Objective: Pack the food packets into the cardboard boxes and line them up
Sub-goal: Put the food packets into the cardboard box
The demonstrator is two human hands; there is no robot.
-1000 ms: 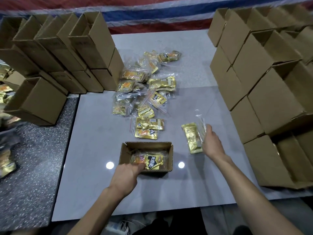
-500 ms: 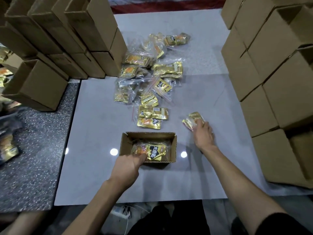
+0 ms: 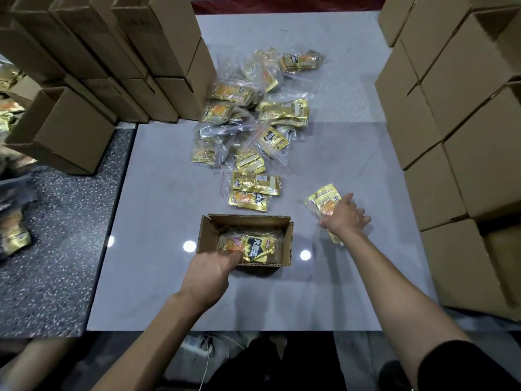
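On the pale grey worktop, near its front edge, an open cardboard box stood with its mouth upward; inside it lay a food packet, gold with a black label, wrapped in a clear bag; the left hand reached over the near wall of the box and touched the left end of this packet; most of its fingers were hidden under the back of the hand, so I could not tell whether the grip was clenched on the packet or only pressing it; to the right of the box, apart from it, a second packet lay slanted on the worktop; the right hand rested on top of it with the fingers spread and nearly straight, so its grip was released and nothing was grasped; beyond the box a heap of packets in clear bags spread toward the far side, and the two nearest packets lay just beyond the far wall of the box; the left stack of boxes stood at the far left of the worktop; the right stack of boxes filled the right side; left of the worktop there was a dark speckled surface with some blurred gold packets at the edge of the view
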